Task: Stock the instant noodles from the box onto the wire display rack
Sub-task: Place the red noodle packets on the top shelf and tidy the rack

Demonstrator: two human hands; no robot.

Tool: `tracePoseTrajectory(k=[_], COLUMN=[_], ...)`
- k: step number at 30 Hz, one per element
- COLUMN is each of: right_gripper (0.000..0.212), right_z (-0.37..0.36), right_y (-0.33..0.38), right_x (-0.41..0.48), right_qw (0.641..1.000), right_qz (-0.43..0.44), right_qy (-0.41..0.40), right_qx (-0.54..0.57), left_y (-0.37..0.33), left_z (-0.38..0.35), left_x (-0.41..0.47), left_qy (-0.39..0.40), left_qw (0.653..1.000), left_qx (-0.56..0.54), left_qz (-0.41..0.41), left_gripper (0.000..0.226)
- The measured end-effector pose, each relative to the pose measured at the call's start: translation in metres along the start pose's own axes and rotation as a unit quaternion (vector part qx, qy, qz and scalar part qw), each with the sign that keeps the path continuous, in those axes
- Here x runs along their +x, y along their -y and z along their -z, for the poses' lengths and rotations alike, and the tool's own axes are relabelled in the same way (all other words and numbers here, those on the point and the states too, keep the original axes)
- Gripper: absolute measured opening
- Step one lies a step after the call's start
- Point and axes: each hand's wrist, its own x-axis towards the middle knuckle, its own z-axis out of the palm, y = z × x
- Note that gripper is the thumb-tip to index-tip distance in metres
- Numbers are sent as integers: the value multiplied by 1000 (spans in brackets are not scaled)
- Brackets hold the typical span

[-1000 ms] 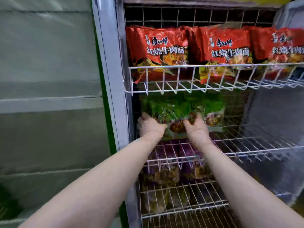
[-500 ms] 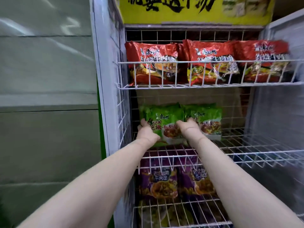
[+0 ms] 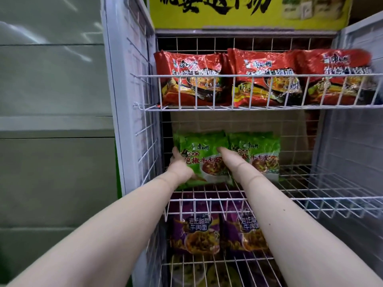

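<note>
Green wrapper facing the aisle, a green noodle pack stood upright on the middle shelf of the wire rack, held from both sides. The left-hand grip clasped the pack's left edge, with its fingers tucked behind. The right-hand grip lay along the right edge with its fingers pointing toward the rack's back; whether they curled behind the pack could not be told.

The pack sat between the two grips, spanning from one to the other. It looked about as tall as wide, so no long axis was plain. A second green pack stood just right of the right-hand grip, touching it.

By the look of it, the pack needed only a push straight back, away from both grips. The left-hand grip, hard by the rack's side wall, had the tighter way out. Red packs sat above the grips and purple packs below.
</note>
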Motion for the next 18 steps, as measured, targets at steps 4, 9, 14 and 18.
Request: tracePoseTrajectory(k=[4, 9, 14, 18], right_gripper=[64, 74, 86, 83], right_z=[-4, -5, -6, -12], right_y=[2, 4, 0, -1], right_x=[7, 12, 26, 30], right_qw=[1000, 997, 993, 995], right_qz=[-7, -34, -24, 1], right_qy=[5, 45, 82, 75], right_qx=[-2, 49, 84, 67], left_y=[-2, 0, 4, 5], left_z=[-3, -1, -4, -6], left_x=[7, 21, 28, 30], left_qy=[-6, -17, -48, -66], left_qw=[995, 989, 999, 997], left_qx=[-93, -141, -5, -25], left_qz=[28, 37, -5, -11], left_gripper=[112, 96, 96, 92])
